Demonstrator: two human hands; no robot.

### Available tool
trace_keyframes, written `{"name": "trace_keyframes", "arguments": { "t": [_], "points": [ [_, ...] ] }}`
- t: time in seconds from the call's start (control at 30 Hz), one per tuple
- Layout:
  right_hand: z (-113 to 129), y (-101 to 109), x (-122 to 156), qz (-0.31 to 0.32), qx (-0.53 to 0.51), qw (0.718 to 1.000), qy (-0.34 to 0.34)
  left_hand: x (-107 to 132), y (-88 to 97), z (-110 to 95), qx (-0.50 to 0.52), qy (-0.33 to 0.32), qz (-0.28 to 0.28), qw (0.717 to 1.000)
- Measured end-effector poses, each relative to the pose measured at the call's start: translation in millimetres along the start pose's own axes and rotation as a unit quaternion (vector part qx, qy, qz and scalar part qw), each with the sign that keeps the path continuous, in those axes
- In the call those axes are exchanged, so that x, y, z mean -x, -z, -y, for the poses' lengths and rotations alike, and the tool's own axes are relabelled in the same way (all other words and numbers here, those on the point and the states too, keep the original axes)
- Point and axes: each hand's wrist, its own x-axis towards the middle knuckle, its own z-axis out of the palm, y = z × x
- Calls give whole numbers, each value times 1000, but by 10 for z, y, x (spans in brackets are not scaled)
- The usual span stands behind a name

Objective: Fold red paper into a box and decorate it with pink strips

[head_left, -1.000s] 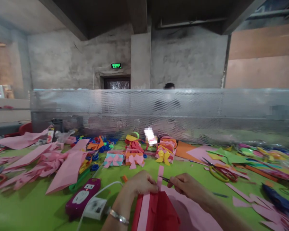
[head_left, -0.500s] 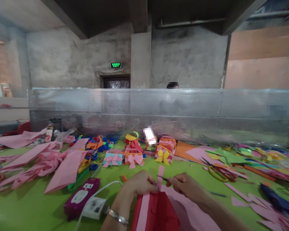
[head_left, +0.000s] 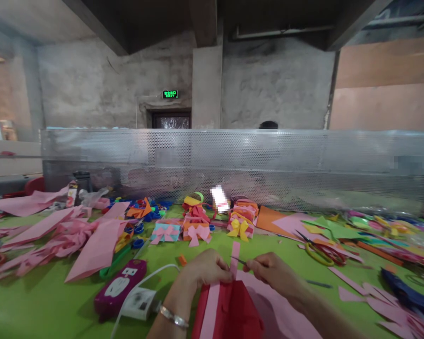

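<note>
In the lower middle stands a red folded paper box (head_left: 242, 313) with a pink paper strip (head_left: 212, 308) running along it. The strip's free end rises past the box's top edge. My left hand (head_left: 207, 268) is closed there, pinching the strip between thumb and fingers. From the right, my right hand (head_left: 268, 267) grips a thin dark pointed tool (head_left: 238, 259), its exact kind unclear. The tool's tip lies across the strip, just above my left fingers. Beneath the box and right forearm spreads a large pink sheet (head_left: 279, 306).
Finished-looking paper pieces with bows (head_left: 198, 231) line the middle back. Left are pink paper sheets (head_left: 95, 249), a purple power strip (head_left: 120, 287) and a white plug (head_left: 139, 303). Right are yellow-handled scissors (head_left: 318, 254), a dark blue tool (head_left: 406, 292) and pink scraps (head_left: 388, 306). A perforated metal screen (head_left: 297, 165) stands behind.
Both hands, the strip and the tool keep nearly the same places. Behind the screen, the top of a person's head has shifted right.
</note>
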Motion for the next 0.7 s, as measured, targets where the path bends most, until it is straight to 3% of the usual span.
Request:
{"name": "trace_keyframes", "arguments": {
  "t": [0.17,0.23,0.37,0.47,0.53,0.6,0.7],
  "points": [
    [-56,50,-25,18,-1,1000,9,-9,-4,17,-4,4,11,1000],
    [-93,82,-57,21,50,998,25,-20,-3,22,-4,9,14,1000],
    [-111,107,-101,-55,196,976,72,-10,10,-19,-10,-1,31,999],
    [-2,182,-73,-128,250,955,90,53,21,-104,-35,-43,59,997],
    [85,394,-55,-181,279,938,101,71,56,-149,-56,-77,76,993],
    [119,764,25,-221,306,921,98,38,106,-168,-87,-62,87,990],
    [43,1345,420,-280,346,893,60,-24,120,-162,-92,-76,114,986]
  ]
}}
